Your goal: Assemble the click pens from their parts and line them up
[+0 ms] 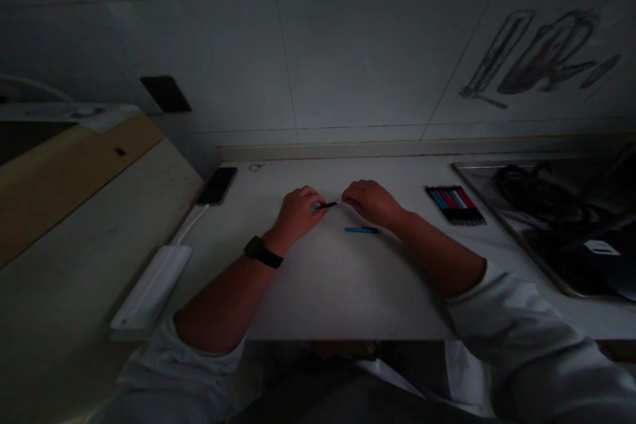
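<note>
My left hand (298, 211) and my right hand (370, 202) rest on a white table (328, 278), fingers curled. Between them they hold a thin dark pen (326, 205), one end in each hand. A blue pen or cap (362, 230) lies on the table just in front of my right hand. A black watch (262, 252) sits on my left wrist. The scene is dim.
A pack of coloured pens (454, 204) lies to the right. A phone (217, 185) with a white cable and a white power bank (152, 288) lie at the left edge. A tray with dark cables (541, 199) stands at the far right. A tiled wall is behind.
</note>
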Demonstrator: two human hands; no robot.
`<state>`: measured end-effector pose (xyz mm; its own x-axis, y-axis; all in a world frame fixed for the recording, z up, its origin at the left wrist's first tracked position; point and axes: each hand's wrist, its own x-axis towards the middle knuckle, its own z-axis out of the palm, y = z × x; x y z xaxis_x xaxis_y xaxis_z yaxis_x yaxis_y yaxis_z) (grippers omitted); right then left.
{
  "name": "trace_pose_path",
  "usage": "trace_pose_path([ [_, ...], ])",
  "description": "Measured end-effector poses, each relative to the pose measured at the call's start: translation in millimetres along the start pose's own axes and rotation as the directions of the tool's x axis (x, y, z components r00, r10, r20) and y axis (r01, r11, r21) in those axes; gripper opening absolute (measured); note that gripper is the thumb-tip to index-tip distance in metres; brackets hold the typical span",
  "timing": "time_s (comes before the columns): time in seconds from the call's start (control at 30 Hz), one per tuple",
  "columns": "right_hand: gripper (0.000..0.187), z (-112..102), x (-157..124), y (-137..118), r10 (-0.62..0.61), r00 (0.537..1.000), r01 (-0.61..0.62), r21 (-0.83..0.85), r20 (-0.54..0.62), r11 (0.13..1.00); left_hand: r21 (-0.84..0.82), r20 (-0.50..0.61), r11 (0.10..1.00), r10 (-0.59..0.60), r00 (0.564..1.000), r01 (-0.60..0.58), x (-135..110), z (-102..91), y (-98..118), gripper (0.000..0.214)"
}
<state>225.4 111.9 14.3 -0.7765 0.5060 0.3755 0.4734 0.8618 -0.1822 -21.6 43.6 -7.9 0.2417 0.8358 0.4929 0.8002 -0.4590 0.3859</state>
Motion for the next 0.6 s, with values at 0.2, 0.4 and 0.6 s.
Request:
trace_pose_path([
  [0.2,0.02,8,-1,-13,0.01,1.0,-0.01,-0.021,0.006,1.0,0.006,0.037,1.0,0.028,0.999,-0.028,0,0.3,6,0.01],
  [0.4,0.032,3,-4,-5,0.039,0.998,-0.041,-0.031,-0.055,0.999,-0.021,-0.01,1.0,-0.002,1.0,0.002,1,-1.7,2,0.009],
  [0.6,0.015,-3,-4,2,0.09,0.995,-0.093,-0.098,-0.04,0.991,-0.012,-0.052,1.0,-0.015,0.999,0.014,0,-3.1,-1,0.01],
])
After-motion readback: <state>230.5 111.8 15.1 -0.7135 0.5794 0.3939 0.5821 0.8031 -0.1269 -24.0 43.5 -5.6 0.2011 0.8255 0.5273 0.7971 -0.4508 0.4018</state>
